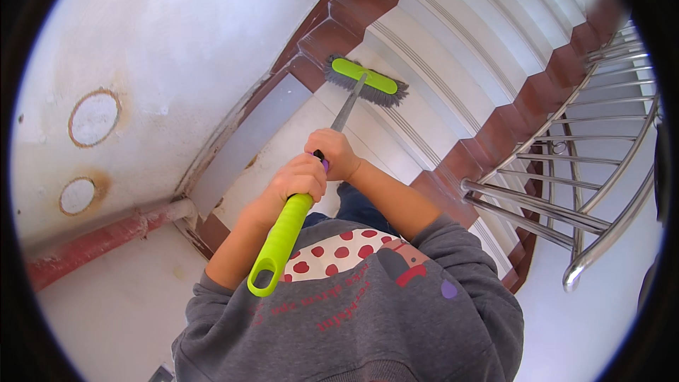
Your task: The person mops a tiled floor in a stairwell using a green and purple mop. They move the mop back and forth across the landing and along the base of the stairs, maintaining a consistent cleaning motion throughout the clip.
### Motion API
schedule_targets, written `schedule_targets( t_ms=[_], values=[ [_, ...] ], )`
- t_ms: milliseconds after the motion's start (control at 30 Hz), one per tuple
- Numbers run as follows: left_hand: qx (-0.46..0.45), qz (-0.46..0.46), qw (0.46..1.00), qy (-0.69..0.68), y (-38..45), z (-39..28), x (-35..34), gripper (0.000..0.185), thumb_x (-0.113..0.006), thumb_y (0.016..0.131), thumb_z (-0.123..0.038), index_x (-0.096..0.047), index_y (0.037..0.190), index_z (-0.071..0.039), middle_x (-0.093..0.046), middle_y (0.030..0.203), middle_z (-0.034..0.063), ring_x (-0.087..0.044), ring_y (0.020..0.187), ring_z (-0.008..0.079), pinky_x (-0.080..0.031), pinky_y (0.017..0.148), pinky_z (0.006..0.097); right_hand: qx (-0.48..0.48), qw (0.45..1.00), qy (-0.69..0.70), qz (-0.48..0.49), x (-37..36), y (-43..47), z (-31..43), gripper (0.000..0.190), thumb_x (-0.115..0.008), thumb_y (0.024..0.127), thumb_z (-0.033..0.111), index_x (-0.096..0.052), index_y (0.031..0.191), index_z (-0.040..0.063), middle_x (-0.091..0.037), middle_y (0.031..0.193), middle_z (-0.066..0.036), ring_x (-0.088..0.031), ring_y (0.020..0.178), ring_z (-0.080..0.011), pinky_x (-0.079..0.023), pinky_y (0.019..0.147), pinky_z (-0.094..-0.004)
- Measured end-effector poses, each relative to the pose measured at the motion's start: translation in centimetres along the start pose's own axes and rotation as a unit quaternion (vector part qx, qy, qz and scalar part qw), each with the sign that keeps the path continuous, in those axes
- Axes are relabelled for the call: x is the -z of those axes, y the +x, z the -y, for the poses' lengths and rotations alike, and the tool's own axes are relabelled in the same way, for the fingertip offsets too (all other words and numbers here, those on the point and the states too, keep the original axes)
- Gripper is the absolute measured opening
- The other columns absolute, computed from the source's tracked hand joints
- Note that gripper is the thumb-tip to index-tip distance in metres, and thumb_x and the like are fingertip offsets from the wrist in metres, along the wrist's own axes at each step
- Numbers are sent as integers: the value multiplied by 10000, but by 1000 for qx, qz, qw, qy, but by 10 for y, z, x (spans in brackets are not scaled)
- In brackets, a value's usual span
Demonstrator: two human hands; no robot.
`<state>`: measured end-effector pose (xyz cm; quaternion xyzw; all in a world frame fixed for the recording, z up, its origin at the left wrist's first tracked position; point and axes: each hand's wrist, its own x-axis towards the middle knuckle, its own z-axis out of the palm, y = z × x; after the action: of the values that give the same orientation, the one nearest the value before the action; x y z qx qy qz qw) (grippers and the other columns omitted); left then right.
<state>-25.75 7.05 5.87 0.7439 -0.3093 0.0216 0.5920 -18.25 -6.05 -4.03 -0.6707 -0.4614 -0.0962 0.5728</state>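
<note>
Both of my hands are wrapped around the pole of a mop. My left hand (298, 180) grips just beyond the lime-green plastic handle (281, 244), whose looped end lies near my chest. Further along the pole, my right hand (333, 154) is closed around it, with a purple and black fitting between the two hands. A grey metal pole (350, 103) runs on to the lime-green mop head (365, 76), which has a shaggy grey fringe. This head lies across the pale steps near the wall-side brown border.
Pale stairs (440, 58) with grooved edges and brown side borders curve away to the upper right. A stainless steel railing (536, 207) lines the right side. To the left are a stained white wall (159, 37) and a red pipe (101, 241).
</note>
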Motion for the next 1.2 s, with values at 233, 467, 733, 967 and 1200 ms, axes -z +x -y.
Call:
schedule_targets(
  t_ms=[233,467,733,967,1200],
  values=[
    [-42,101,993,-42,40,13,33,156,-664,668,-117,-515,713,-108,-565,764,20,-529,802,253,-423,767,357,-56,998,-25,-10,15,23,0,207,-669,625,170,-517,749,106,-512,685,-66,-527,653,-299,-416,597,-376],
    [-83,157,976,-123,56,30,52,136,-654,676,-119,-522,707,-105,-563,763,30,-515,799,264,-409,746,360,-93,990,-81,-64,16,29,4,217,-684,605,169,-514,721,101,-497,667,-82,-505,612,-302,-398,554,-362],
    [-35,92,988,-118,8,54,129,118,-624,680,-59,-512,695,-91,-563,744,31,-538,799,251,-424,766,343,-61,995,-62,-44,-59,71,-31,253,-707,584,172,-518,739,108,-494,646,-68,-507,577,-293,-399,513,-368],
    [-56,40,997,-30,-23,66,173,160,-653,620,-89,-511,693,-106,-552,747,26,-520,800,248,-410,734,336,-9,1000,-14,3,-114,108,-61,238,-698,592,185,-525,742,120,-521,651,-50,-520,572,-281,-400,505,-356],
    [-96,-28,995,1,-33,42,187,193,-676,606,-124,-508,699,-102,-553,741,28,-516,748,257,-414,707,339,-4,994,72,79,-132,139,-43,236,-705,565,198,-570,739,113,-571,687,-56,-556,615,-294,-443,553,-352]
  ],
)
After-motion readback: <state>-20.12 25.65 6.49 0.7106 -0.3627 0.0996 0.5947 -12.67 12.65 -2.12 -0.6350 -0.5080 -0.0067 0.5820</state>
